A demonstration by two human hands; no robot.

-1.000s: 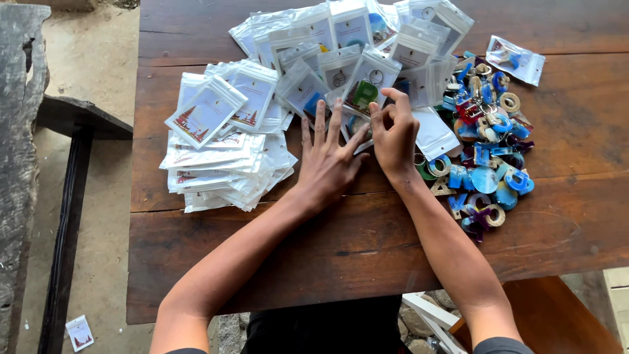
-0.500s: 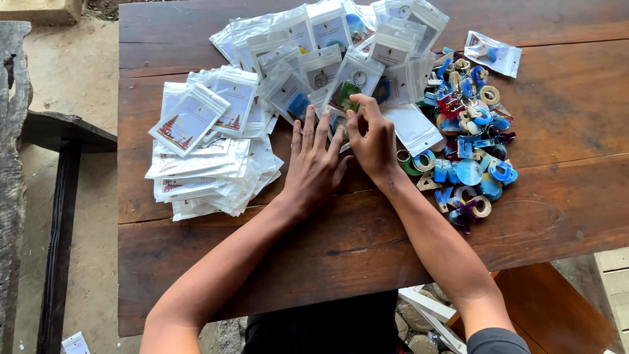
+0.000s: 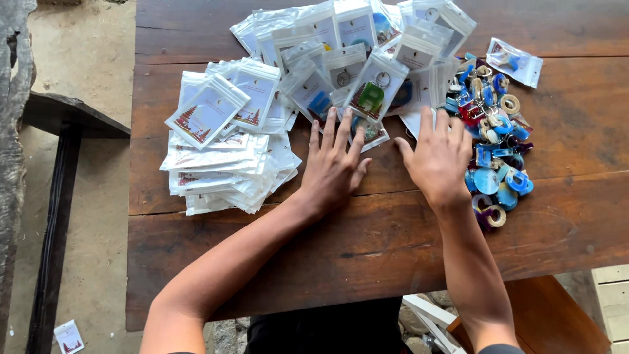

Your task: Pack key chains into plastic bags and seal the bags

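Left hand (image 3: pixel 334 167) flat on wooden table (image 3: pixel 367 249), fingers spread, tips on clear packet with green piece (image 3: pixel 375 97), right hand (image 3: pixel 438 157) flat, fingers spread, perhaps covering a white packet, beside blue keyring heap (image 3: pixel 495 137), stacked white packets (image 3: pixel 223 157) at left.

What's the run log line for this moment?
left hand: flat on packet | right hand: flat, beside keychain pile | table

Small clear packets (image 3: pixel 367 85) with white tops lie overlapping, flat on the wooden table (image 3: pixel 393 249); one shows a green letter keyring (image 3: pixel 373 97); loose blue keyrings (image 3: pixel 495 151) heap right of the packets.
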